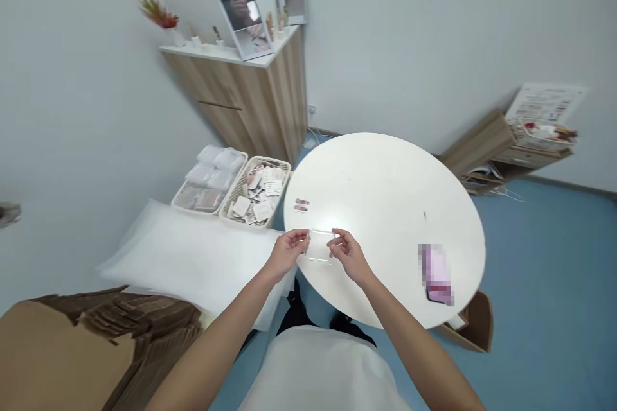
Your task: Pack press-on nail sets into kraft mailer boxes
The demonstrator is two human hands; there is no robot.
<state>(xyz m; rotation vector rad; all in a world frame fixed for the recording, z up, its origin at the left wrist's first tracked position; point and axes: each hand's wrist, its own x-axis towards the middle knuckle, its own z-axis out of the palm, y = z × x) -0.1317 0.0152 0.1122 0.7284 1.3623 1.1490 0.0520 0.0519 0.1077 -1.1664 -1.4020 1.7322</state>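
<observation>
A small, clear, flat plastic box (320, 246) is held level above the near left edge of the round white table (380, 186). My left hand (287, 253) pinches its left side between thumb and fingers. On the opposite side, the fingers of my right hand (351, 258) close on its right edge. Nothing can be made out inside the box. Just beyond my left hand, a small set of pinkish-brown pieces (301, 205) lies on the table in two rows.
A blurred-out pink item (436, 273) lies at the table's right. Left of the table stand a basket of small cards and packets (255, 218), a basket of clear packs (185, 205) and white sheeting (193, 244). A wooden cabinet (284, 96) stands behind; an open bin (484, 327) sits below right.
</observation>
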